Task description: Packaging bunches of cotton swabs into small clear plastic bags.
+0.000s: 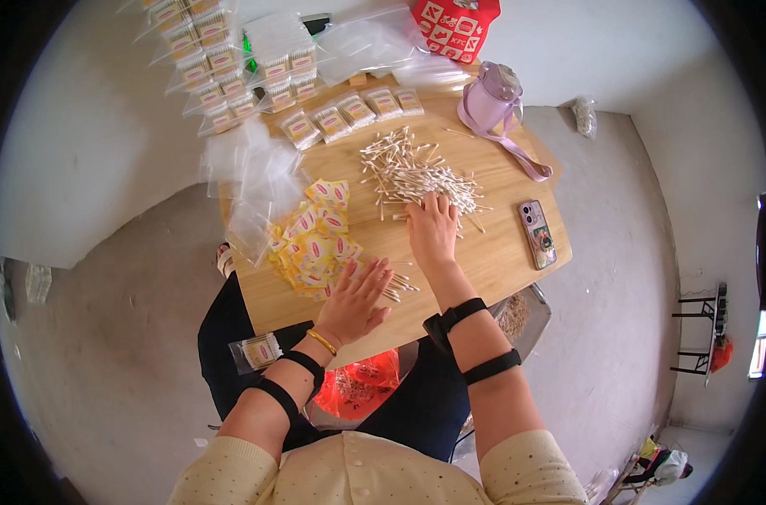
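A loose heap of white-tipped cotton swabs (pixel 404 164) lies on the wooden table. At its near edge my right hand (pixel 433 225) has its fingers bent together on some of the swabs; the fingertips are partly hidden. My left hand (pixel 356 301) rests with fingers stretched out, palm down, beside a small bunch of cotton swabs (pixel 400 286) that shows past its fingertips. Just left of that hand spreads a pile of yellow and white printed cards (pixel 311 252). Clear plastic bags (pixel 261 181) lie beyond the cards.
Filled swab packs (pixel 353 111) form a row at the back, with stacked packs (pixel 206 59) behind on the left. A lilac bottle (pixel 490 94) and a phone (pixel 538 234) stand and lie at the right. One filled pack (pixel 258 352) rests on my leg, near a red bag (pixel 362 387).
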Motion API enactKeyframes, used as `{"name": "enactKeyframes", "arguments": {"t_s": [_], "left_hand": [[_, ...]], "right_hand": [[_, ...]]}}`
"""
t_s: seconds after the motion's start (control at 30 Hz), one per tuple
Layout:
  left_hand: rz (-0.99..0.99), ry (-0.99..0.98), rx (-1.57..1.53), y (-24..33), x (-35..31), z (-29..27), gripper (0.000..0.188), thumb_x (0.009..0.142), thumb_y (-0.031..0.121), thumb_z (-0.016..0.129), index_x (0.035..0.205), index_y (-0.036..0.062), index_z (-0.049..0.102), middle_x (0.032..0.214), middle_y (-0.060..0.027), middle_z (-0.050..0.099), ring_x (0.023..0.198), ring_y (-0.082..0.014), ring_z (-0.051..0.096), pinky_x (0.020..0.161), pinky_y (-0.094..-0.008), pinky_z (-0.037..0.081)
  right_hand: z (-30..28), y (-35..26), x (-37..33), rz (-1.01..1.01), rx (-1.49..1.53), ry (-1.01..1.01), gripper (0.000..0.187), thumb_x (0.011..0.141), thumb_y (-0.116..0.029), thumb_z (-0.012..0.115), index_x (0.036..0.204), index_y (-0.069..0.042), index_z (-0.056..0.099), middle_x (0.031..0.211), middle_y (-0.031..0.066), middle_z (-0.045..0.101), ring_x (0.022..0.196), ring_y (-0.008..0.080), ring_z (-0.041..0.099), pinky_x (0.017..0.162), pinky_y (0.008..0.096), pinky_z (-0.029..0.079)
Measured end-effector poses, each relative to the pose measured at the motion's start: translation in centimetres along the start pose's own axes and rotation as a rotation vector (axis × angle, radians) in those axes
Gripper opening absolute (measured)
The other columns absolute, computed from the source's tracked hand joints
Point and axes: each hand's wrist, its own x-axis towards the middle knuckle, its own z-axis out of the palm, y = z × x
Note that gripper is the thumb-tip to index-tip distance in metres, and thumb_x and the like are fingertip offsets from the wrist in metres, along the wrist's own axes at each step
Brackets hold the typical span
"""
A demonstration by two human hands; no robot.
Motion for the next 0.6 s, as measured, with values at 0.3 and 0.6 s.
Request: {"name": "enactKeyframes", "arguments": {"t_s": [0.3,0.6], "left_hand": [[0.009,-0.027,0.025,-0.1,-0.1,0.1,0.072,0.1,0.046,0.05,0.158,0.0061,0.033,0.167,-0.0111,0.027,0.156,-0.0275,0.021,0.127,-0.0535,0.012],[0.013,-0.038,0.083,0.0,0.1,0.1,0.076,0.099,0.048,0.05,0.16,0.0068,0.029,0.168,-0.0092,0.027,0.156,-0.0258,0.022,0.127,-0.0535,0.011]], "right_hand": [[-0.1,-1.3,-3.9,-0.033,0.097,0.003,0.006,0.083,-0.014,0.072,0.087,-0.013,0.068,0.098,0.0067,0.054,0.103,0.0295,0.052,0.089,0.0448,0.04],[-1.4,-2.6,-9.1,0.056,0.264,-0.106,0.01,0.081,-0.017,0.075,0.089,-0.013,0.069,0.1,0.0064,0.057,0.102,0.0296,0.054,0.087,0.0438,0.042]]}}
